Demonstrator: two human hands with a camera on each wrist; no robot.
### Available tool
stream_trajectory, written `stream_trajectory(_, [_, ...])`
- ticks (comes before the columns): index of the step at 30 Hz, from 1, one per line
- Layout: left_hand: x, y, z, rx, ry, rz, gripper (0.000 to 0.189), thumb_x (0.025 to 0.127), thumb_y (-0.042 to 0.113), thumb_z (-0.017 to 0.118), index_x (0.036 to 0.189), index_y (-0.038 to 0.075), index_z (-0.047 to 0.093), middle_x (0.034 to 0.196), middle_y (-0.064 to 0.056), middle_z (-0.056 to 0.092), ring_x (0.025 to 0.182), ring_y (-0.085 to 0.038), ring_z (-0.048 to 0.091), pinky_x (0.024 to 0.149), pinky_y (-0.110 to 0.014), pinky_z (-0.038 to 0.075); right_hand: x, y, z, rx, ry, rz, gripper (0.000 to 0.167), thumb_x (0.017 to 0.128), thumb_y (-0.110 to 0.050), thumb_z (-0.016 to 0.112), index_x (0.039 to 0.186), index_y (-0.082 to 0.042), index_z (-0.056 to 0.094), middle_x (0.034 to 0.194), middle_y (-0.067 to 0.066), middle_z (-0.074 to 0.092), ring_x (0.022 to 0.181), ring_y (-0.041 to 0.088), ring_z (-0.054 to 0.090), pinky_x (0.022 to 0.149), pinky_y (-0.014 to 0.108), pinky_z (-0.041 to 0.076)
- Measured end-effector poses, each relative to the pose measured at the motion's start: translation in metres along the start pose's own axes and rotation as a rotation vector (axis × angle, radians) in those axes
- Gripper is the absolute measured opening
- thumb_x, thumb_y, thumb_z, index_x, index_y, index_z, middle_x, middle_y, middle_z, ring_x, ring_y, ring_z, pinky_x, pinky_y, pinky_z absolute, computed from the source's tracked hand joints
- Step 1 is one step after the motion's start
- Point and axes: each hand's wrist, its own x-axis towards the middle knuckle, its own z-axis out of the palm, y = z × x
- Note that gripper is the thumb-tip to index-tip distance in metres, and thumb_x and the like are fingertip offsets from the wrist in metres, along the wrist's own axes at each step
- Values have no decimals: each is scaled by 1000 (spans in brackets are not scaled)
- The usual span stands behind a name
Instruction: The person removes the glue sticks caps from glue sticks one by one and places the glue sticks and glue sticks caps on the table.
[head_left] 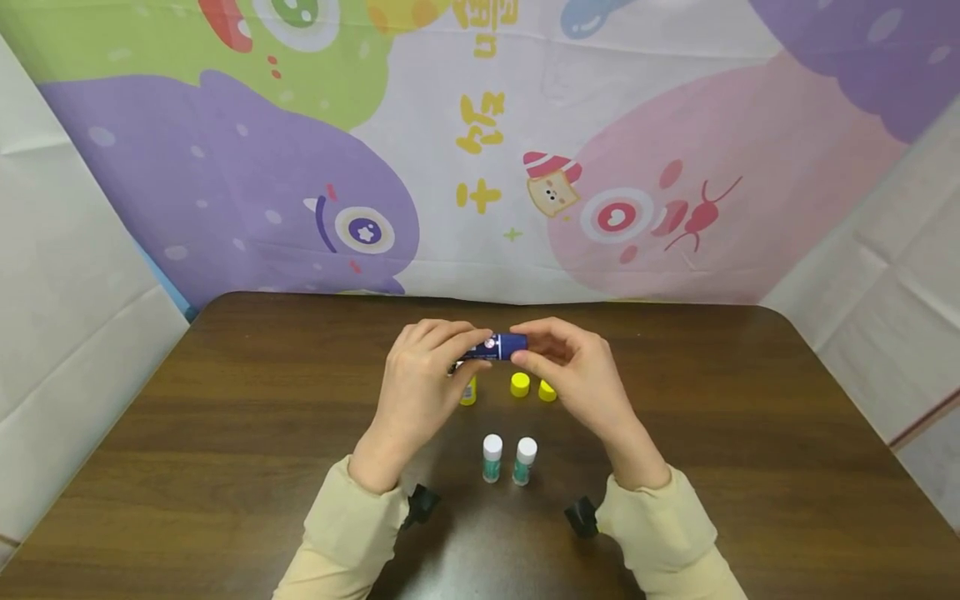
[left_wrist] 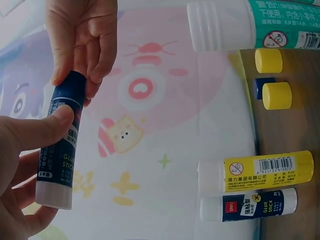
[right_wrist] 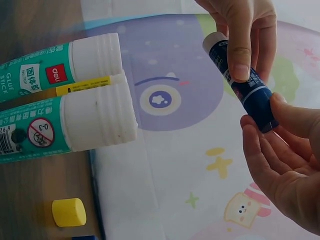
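A navy glue stick (head_left: 483, 346) is held sideways above the table between both hands. My left hand (head_left: 423, 375) grips its body, thumb across the label in the left wrist view, where the white end (left_wrist: 54, 195) points down. At the other end my right hand (head_left: 577, 371) pinches the navy cap (left_wrist: 70, 86) between thumb and fingers; the cap sits on the stick. Behind the left hand, a yellow glue stick (left_wrist: 267, 171) stands on the table beside a second navy glue stick (left_wrist: 257, 205), both showing white tops.
Two green glue sticks with white tops (head_left: 492, 458) (head_left: 525, 461) stand nearer the body. Two yellow caps (head_left: 520, 384) (head_left: 547, 390) lie beyond them, with a loose navy cap (left_wrist: 260, 88) beside one. A cartoon-printed cloth (head_left: 480, 250) hangs at the table's far edge.
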Motion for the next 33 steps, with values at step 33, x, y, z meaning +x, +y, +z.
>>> stream_trajectory(33, [-1,-2,-1,-24,-63,-71,31,69,18,78,98,11,71,90,-2,68,83,-17,60,69,-32,45,0,0,2,-8,34,-60,27,76,-1,70,102,-8,65,103,4,64,87,13,63,74,31,53])
